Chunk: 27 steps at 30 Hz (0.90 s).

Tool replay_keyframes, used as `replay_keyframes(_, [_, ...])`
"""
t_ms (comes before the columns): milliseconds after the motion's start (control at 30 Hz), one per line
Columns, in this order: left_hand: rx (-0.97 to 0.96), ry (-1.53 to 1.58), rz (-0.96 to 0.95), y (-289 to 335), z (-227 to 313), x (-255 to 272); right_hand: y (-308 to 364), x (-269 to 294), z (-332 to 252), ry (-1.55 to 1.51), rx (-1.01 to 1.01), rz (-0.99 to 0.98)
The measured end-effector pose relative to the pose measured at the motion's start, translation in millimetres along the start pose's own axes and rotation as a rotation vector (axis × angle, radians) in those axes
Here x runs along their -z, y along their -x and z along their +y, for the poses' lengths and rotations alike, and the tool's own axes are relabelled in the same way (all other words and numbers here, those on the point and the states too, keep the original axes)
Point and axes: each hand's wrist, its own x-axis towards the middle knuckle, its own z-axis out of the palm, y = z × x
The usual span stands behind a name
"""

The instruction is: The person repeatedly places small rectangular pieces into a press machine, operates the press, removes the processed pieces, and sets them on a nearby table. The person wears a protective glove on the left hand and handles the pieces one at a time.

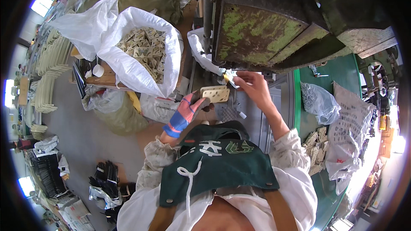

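Note:
My left hand (pixel 186 112), in a red, blue and grey work glove, grips cream-coloured flat plates with holes (pixel 215 94). They seem to be stacked, low in front of the machine. Bare and further right, my right hand (pixel 253 86) reaches to the machine's lower edge. Its thumb and fingers come together beside a small white and yellow piece (pixel 228 77); what lies between the fingertips is too small to make out. The heavy, worn machine (pixel 261 34) with flaking green paint stands just beyond both hands.
An open white woven sack (pixel 172 55) full of similar cream plates (pixel 150 51) stands left. At right, a green table (pixel 327 85) bears a clear plastic bag (pixel 319 102), a printed sack (pixel 349 132) and loose plates (pixel 316 149). Black bundles (pixel 105 179) lie on the floor at lower left.

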Motion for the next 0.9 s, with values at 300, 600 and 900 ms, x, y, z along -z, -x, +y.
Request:
replay_keyframes(300, [-0.398,-0.453,0.192,-62.8,-8.7,-39.7,-18.0,19.7,12.4,-0.181,0.152,0.0])
replay_keyframes(600, [-0.208,-0.179,0.193,-58.7,-32.0,-51.4,-22.0,16.3,16.3,-0.324,0.038,0.044])
replay_keyframes(900, [0.257,0.657,0.0,-78.3,-27.5,-71.5,-120.3,116.3,186.9,-0.38,0.143,-0.06])
